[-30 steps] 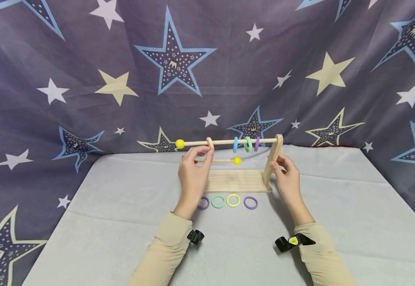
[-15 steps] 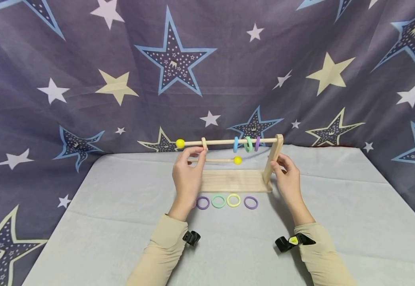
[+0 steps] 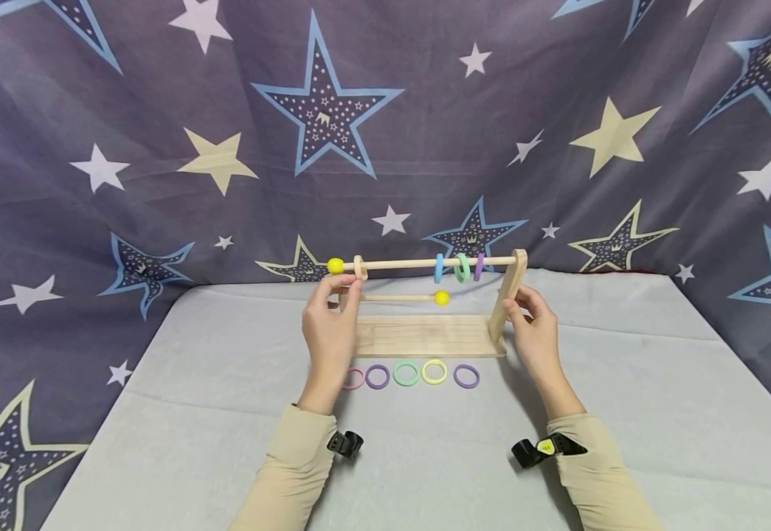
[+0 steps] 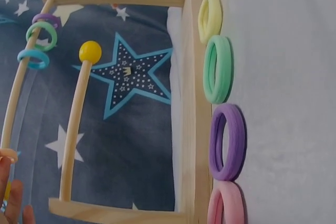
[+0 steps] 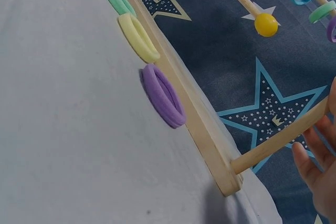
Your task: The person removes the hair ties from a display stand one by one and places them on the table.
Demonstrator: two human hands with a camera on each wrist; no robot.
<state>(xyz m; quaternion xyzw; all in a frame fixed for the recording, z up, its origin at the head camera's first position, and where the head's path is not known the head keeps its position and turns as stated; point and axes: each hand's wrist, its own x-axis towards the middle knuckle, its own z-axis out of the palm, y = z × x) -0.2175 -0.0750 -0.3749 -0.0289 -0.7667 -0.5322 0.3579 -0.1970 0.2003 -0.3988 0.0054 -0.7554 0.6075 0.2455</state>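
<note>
My left hand (image 3: pixel 327 330) pinches a pale peach ring (image 3: pixel 359 268) that hangs round the upper rod (image 3: pixel 401 264) of a wooden stand, close to the yellow ball (image 3: pixel 335 265) at the rod's left end. Toward the right of that rod hang a blue ring (image 3: pixel 438 268), a green ring (image 3: pixel 462 268) and a purple ring (image 3: pixel 479 267). My right hand (image 3: pixel 536 324) grips the stand's right upright (image 3: pixel 507 296), thumb in front and fingers behind. A lower rod (image 3: pixel 398 298) ends in another yellow ball (image 3: pixel 441 297). My left hand hides most of the left upright (image 4: pixel 115 213).
Along the front of the wooden base (image 3: pixel 425 335) lie several rings on the grey cloth: pink (image 4: pixel 227 203), purple (image 4: pixel 228 142), green (image 4: pixel 217 70), yellow (image 4: pixel 210 18) and another purple ring (image 5: pixel 163 95). A star-patterned curtain (image 3: pixel 385 147) hangs behind the table.
My left hand has slid the peach ring leftward along the upper rod to near the yellow ball, uncovering the pink ring on the cloth. My right hand keeps its place on the upright.
</note>
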